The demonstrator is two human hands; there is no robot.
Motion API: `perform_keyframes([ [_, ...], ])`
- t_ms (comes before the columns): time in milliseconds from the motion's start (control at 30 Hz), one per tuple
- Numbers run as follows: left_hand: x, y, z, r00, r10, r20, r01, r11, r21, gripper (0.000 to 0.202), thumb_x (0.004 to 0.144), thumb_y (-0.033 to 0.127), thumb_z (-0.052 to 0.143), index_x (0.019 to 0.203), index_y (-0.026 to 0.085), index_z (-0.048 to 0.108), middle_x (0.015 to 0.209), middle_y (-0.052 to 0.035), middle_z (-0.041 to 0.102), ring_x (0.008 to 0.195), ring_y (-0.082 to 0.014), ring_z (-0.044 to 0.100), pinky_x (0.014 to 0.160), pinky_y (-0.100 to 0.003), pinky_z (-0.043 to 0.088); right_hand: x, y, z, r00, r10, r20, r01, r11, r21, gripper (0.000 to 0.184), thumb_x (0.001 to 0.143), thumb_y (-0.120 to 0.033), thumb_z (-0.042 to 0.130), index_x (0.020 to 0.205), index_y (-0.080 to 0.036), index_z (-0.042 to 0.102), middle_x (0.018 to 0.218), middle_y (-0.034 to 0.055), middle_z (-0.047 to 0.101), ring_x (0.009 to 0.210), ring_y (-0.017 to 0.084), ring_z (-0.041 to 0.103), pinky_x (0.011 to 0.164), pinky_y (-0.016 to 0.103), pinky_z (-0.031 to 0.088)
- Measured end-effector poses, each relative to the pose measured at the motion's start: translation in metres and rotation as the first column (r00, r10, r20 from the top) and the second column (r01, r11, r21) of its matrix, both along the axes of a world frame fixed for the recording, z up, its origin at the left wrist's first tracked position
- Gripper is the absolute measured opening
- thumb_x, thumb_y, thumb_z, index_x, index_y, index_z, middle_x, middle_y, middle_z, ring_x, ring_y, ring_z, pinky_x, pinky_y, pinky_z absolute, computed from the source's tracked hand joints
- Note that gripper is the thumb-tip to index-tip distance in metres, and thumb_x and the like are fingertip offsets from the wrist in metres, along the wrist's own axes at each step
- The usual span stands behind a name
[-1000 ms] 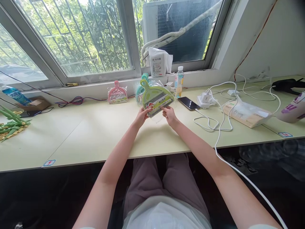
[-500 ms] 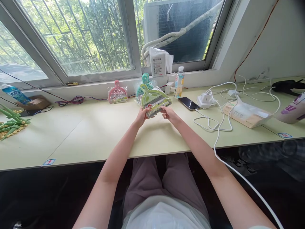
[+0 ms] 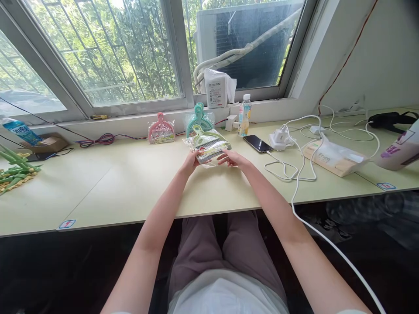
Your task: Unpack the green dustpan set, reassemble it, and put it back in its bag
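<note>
A yellow-green plastic dustpan in a clear plastic bag (image 3: 209,146) is low over the pale surface (image 3: 114,187), at the middle of the view, toward the window side. I cannot tell if the bag touches the surface. Its long axis lies slanted: the short handle points up and to the left, toward the window, and the wide body with the printed label goes down and to the right, toward the person.

The left hand (image 3: 191,163) has its grip closed on the left edge of the bag. The right hand (image 3: 233,159) is stretched out, and its fingers (image 3: 222,160) come against the lower edge of the bag, so this grip looks apart, not clamped.

Just behind stands a teal plastic dustpan in a clear bag (image 3: 199,118), with the handle up. More to the left is a pink plastic dustpan in a clear bag (image 3: 161,128). To the right lie a black smartphone (image 3: 257,143), a small plastic bottle of yellow drink (image 3: 244,115), a white charger (image 3: 279,140) with a looped white cable (image 3: 303,168), and a flat pack of tissues (image 3: 332,159). On the left lie a thin purple-red wire (image 3: 98,139) and a green woven object (image 3: 16,168).
</note>
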State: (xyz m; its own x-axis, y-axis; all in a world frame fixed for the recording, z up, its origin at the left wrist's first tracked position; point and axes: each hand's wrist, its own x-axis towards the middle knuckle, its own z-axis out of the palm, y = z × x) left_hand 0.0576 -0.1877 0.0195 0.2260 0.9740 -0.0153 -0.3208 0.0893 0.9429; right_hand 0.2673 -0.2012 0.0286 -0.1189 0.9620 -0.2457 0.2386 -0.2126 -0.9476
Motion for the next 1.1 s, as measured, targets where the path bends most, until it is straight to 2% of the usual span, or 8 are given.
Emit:
perform_keyframes([
  [100,-0.009,0.006,0.000,0.994,0.096,0.057,-0.090,0.990,-0.107,0.043,0.077,0.010,0.049,0.119,0.007,0.051,0.095,-0.0112,0.070,0.078,-0.0189,0.070,0.071,-0.030,0.062,0.005,0.000,-0.001,0.924,-0.232,0.305,0.156,0.955,0.253,0.040,0.098,-0.035,0.037,0.089,-0.017,0.071,0.084,0.0093,0.075,0.058,0.015,0.062,0.058,0.026,0.045],
  [200,-0.018,0.011,0.000,0.982,0.161,0.096,-0.147,0.980,-0.138,0.042,0.077,0.009,0.048,0.118,0.009,0.052,0.094,-0.0098,0.070,0.080,-0.0163,0.069,0.076,-0.028,0.062,0.005,0.002,-0.012,0.771,-0.488,0.409,0.135,0.753,0.644,0.038,0.090,-0.012,0.046,0.121,-0.024,0.063,0.117,0.0088,0.067,0.100,0.024,0.063,0.074,0.033,0.050],
  [300,-0.022,0.011,0.000,0.988,0.125,0.090,-0.110,0.981,-0.159,0.042,0.076,0.008,0.050,0.119,0.008,0.053,0.094,-0.0101,0.069,0.079,-0.0162,0.068,0.075,-0.027,0.062,0.003,0.008,-0.026,0.775,-0.467,0.426,-0.029,0.648,0.761,0.058,0.082,-0.007,0.056,0.134,-0.032,0.054,0.136,0.0084,0.052,0.120,0.029,0.051,0.081,0.039,0.053],
  [400,-0.021,0.007,0.000,0.995,0.086,0.047,-0.074,0.976,-0.206,0.042,0.077,0.008,0.050,0.118,0.007,0.053,0.091,-0.0101,0.068,0.072,-0.0153,0.068,0.064,-0.023,0.061,0.004,0.018,-0.034,0.859,-0.399,0.321,-0.022,0.598,0.801,0.041,0.084,-0.019,0.063,0.123,-0.031,0.065,0.129,0.0067,0.057,0.120,0.028,0.051,0.092,0.044,0.050],
  [500,-0.021,0.004,0.001,0.999,0.039,0.009,-0.036,0.972,-0.231,0.040,0.077,0.008,0.051,0.117,0.007,0.053,0.086,-0.0084,0.066,0.065,-0.0139,0.068,0.055,-0.020,0.059,0.009,0.026,-0.037,0.944,-0.303,0.131,0.096,0.633,0.768,0.022,0.088,-0.035,0.061,0.103,-0.027,0.075,0.121,0.0071,0.063,0.113,0.025,0.058,0.091,0.041,0.051],
  [700,-0.027,0.003,0.000,0.990,-0.120,-0.071,0.104,0.975,-0.199,0.037,0.084,0.010,0.046,0.120,0.007,0.052,0.079,-0.0070,0.067,0.057,-0.0125,0.067,0.052,-0.019,0.057,0.011,0.032,-0.041,0.980,-0.187,-0.066,0.178,0.680,0.711,0.028,0.084,-0.045,0.065,0.102,-0.028,0.076,0.128,0.0059,0.062,0.119,0.025,0.057,0.093,0.038,0.049],
  [933,-0.023,0.000,-0.004,0.874,-0.391,-0.289,0.381,0.920,-0.093,0.042,0.086,0.021,0.056,0.126,0.010,0.048,0.094,-0.0137,0.073,0.056,-0.0146,0.068,0.047,-0.020,0.052,0.014,0.030,-0.047,0.946,-0.321,-0.046,0.280,0.736,0.616,0.023,0.080,-0.032,0.067,0.099,-0.023,0.077,0.130,0.0071,0.060,0.118,0.025,0.056,0.100,0.038,0.047],
  [1100,-0.022,0.001,-0.002,0.861,-0.373,-0.345,0.378,0.924,-0.054,0.046,0.087,0.032,0.057,0.128,0.013,0.047,0.092,-0.0127,0.074,0.053,-0.0138,0.065,0.045,-0.020,0.048,0.019,0.034,-0.049,0.928,-0.326,-0.180,0.370,0.867,0.335,0.074,0.071,-0.018,0.073,0.140,-0.026,0.050,0.134,0.0109,0.058,0.105,0.022,0.065,0.091,0.038,0.055],
])
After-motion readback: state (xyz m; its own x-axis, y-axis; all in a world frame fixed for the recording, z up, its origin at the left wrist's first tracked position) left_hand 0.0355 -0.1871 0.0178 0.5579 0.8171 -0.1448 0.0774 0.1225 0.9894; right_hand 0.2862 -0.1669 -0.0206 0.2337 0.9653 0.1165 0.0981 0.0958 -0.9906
